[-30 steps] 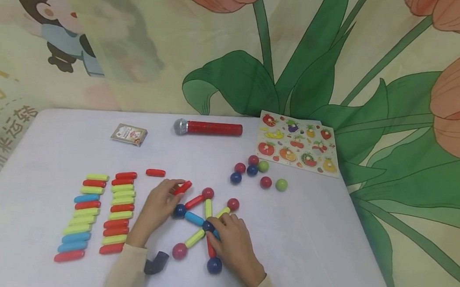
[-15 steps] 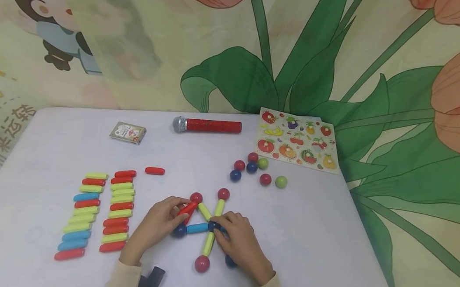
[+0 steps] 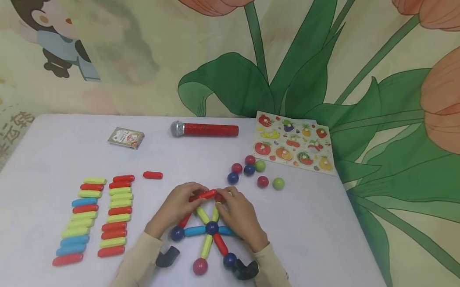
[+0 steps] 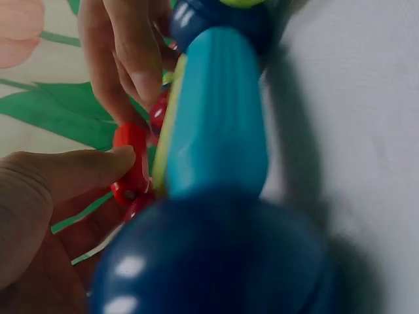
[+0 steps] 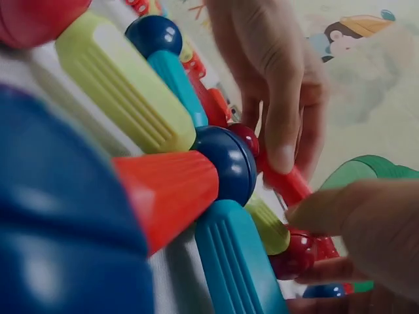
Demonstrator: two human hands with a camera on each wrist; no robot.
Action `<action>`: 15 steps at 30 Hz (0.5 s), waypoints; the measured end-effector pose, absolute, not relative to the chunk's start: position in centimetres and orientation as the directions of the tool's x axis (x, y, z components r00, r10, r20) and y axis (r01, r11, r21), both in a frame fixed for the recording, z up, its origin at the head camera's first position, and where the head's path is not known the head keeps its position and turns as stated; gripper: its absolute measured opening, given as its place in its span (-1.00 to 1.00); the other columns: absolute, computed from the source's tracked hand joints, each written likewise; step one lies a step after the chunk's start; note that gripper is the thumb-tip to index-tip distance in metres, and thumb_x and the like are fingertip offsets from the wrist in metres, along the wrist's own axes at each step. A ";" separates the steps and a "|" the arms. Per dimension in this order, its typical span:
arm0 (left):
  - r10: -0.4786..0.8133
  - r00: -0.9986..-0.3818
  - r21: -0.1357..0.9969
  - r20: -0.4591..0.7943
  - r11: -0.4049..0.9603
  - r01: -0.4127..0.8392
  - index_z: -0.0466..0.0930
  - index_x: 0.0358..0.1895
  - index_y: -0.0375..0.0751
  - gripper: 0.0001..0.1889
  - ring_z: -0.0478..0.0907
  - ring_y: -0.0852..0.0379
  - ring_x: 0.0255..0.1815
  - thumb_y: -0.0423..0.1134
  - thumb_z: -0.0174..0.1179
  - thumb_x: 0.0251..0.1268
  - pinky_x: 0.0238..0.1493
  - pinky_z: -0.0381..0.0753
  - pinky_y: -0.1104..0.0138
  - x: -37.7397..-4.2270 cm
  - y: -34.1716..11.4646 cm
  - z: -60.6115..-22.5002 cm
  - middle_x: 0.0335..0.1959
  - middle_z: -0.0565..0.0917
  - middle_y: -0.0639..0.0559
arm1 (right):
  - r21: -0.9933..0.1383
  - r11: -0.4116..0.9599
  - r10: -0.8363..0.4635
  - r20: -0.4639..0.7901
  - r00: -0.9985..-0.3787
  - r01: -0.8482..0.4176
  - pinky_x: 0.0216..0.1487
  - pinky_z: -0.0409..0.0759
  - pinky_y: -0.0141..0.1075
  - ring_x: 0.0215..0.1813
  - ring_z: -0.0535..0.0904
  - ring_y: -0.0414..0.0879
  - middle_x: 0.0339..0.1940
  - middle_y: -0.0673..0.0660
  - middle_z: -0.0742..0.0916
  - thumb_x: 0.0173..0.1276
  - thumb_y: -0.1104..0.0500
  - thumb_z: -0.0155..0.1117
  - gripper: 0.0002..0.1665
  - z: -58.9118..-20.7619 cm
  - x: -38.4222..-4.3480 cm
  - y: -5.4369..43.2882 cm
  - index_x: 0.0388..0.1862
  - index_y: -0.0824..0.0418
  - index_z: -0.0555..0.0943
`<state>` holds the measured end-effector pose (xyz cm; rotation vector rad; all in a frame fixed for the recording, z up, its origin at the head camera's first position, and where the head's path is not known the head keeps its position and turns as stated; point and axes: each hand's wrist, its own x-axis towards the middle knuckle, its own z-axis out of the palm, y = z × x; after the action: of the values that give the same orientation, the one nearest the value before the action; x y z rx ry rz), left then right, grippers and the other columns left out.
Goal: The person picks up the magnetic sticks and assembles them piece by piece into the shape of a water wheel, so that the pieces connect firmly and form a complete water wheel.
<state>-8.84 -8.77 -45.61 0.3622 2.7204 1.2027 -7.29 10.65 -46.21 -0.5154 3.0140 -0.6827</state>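
My left hand (image 3: 178, 205) pinches a red rod (image 3: 210, 194) between thumb and fingers at the far side of a ball-and-rod star. The rod lies between two red balls; the left one is mostly hidden by that hand. Around the right red ball (image 3: 219, 198) curl the fingers of my right hand (image 3: 243, 212), its thumb close to the rod's end. Yellow, blue and red rods spread from a central dark blue ball (image 3: 211, 228). A blue rod (image 4: 219, 111) and the left blue ball (image 4: 209, 261) loom large in the left wrist view.
Two columns of loose rods (image 3: 84, 217) lie left, with a single red rod (image 3: 153, 175) behind them. Several loose balls (image 3: 249, 170) sit at the right back. Further off are a card box (image 3: 126, 137), a red microphone (image 3: 211, 130) and a fruit puzzle board (image 3: 295, 142).
My left hand has carried the red rod rightward to the far side of the star. The right hand has moved from the central ball to the right red ball. The star has been turned.
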 end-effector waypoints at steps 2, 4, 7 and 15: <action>0.275 -0.960 0.724 -0.041 0.671 0.161 0.64 0.02 -0.12 -0.62 0.56 0.12 -0.14 -0.30 0.40 0.08 0.00 0.63 0.20 -8.9 -8.6 -46.0 -0.10 0.68 0.05 | -0.426 0.852 -0.315 0.049 -0.948 -0.305 -0.17 0.60 -0.31 -0.16 0.55 -0.15 -0.06 0.03 0.64 0.29 0.03 0.32 -0.53 -46.6 -7.6 10.6 0.17 0.06 0.54; 0.269 -0.962 0.719 -0.041 0.676 0.158 0.65 0.01 -0.12 -0.63 0.55 0.13 -0.15 -0.31 0.41 0.07 0.00 0.62 0.20 -8.8 -8.5 -46.2 -0.11 0.68 0.06 | -0.434 0.855 -0.291 0.050 -0.955 -0.284 -0.22 0.59 -0.33 -0.24 0.54 -0.17 -0.15 0.02 0.65 0.29 0.04 0.33 -0.58 -46.8 -7.8 10.7 0.11 0.06 0.55; 0.266 -0.963 0.709 -0.034 0.685 0.165 0.65 0.00 -0.12 -0.64 0.54 0.12 -0.15 -0.32 0.41 0.07 0.00 0.62 0.18 -8.7 -8.4 -46.3 -0.12 0.67 0.05 | -0.454 0.856 -0.248 0.061 -0.967 -0.248 -0.28 0.57 -0.35 -0.33 0.51 -0.19 -0.27 0.00 0.64 0.28 0.07 0.35 -0.64 -47.0 -8.0 10.8 0.03 0.06 0.54; 0.277 -0.959 0.658 -0.060 0.733 0.171 0.65 0.02 -0.11 -0.64 0.50 0.12 -0.18 -0.28 0.39 0.10 -0.03 0.62 0.22 -8.7 -8.1 -46.4 -0.17 0.64 0.05 | -0.496 0.845 -0.208 0.036 -0.977 -0.198 -0.26 0.54 -0.37 -0.33 0.47 -0.22 -0.30 -0.06 0.62 0.30 0.08 0.32 -0.67 -47.4 -7.8 11.2 0.02 0.03 0.52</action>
<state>-8.66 -8.09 -46.35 0.3614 2.7794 1.0326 -7.77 11.20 -47.45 -0.3300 2.9997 -0.8030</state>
